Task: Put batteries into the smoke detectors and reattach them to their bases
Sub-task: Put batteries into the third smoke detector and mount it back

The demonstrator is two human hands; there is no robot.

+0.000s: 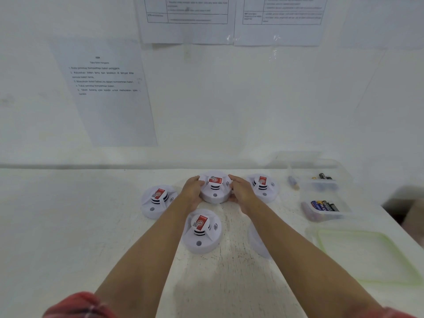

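Several white smoke detectors with red labels stand on the white table (68,226). My left hand (191,191) and my right hand (242,191) grip the far middle detector (215,189) from both sides, fingers curled round its rim. Other detectors sit at the left (158,200), near the centre (202,230) and at the far right (262,188). A further white round piece (255,242) lies mostly hidden behind my right forearm. Batteries (324,206) lie in a clear container (325,214) to the right.
A second clear container (321,177) with a few batteries stands behind the first, by the wall. A clear lid with a green rim (362,255) lies at the right front. Printed sheets hang on the wall. The table's right edge runs close to the containers.
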